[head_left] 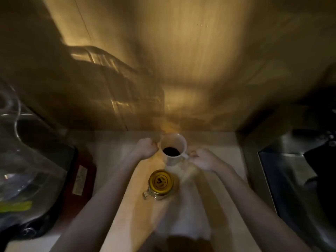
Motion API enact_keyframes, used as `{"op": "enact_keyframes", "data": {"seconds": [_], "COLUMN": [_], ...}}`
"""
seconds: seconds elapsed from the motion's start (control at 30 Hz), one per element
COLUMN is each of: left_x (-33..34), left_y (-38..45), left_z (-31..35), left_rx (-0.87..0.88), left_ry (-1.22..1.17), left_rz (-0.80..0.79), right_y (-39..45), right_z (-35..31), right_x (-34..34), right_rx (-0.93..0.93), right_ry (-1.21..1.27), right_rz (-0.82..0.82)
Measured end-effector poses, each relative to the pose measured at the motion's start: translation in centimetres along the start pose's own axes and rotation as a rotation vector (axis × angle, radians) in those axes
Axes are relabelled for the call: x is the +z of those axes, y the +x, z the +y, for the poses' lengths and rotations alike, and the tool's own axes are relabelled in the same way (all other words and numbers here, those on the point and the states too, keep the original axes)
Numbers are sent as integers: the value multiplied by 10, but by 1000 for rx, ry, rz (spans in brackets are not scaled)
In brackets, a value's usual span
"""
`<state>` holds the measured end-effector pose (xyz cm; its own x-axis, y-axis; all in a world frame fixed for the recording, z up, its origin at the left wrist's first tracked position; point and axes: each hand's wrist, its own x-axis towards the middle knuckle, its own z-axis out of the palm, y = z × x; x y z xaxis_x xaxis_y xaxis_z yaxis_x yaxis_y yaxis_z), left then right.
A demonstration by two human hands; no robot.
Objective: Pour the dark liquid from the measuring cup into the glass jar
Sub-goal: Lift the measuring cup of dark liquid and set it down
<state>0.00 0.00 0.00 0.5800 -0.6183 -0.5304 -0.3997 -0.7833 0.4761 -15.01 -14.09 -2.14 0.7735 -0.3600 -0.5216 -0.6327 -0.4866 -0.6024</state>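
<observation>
A white measuring cup (173,142) stands upright near the back of the counter, with dark liquid low inside it. Its small handle points right. My right hand (202,159) is beside it with curled fingertips on that handle. My left hand (145,150) is a closed fist against the cup's left side and holds nothing that I can see. In front of the cup stands the glass jar (161,182), a handle on its left and a yellow lid with a dark face mark on top. Both hands are behind the jar and apart from it. The picture is dim and blurred.
A clear glass vessel (21,160) on a dark base fills the left side. A metal sink (283,179) lies to the right with a dark object in it. A wire rack (109,73) hangs on the wooden back wall. A pale cloth (187,220) lies near the front.
</observation>
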Motion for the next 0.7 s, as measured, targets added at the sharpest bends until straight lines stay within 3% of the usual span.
{"op": "enact_keyframes", "data": {"seconds": [0.33,0.7], "left_x": [30,28], "left_y": [0,-7], "left_z": [-5,6], "left_rx": [-1,10], "left_ry": [-454,-549], "left_rz": [-4,-4], "right_y": [9,5], "right_z": [15,8], "right_x": [42,48], "right_rx": [-7,-16], "right_ry": [156,548], "right_rz": [190,286]}}
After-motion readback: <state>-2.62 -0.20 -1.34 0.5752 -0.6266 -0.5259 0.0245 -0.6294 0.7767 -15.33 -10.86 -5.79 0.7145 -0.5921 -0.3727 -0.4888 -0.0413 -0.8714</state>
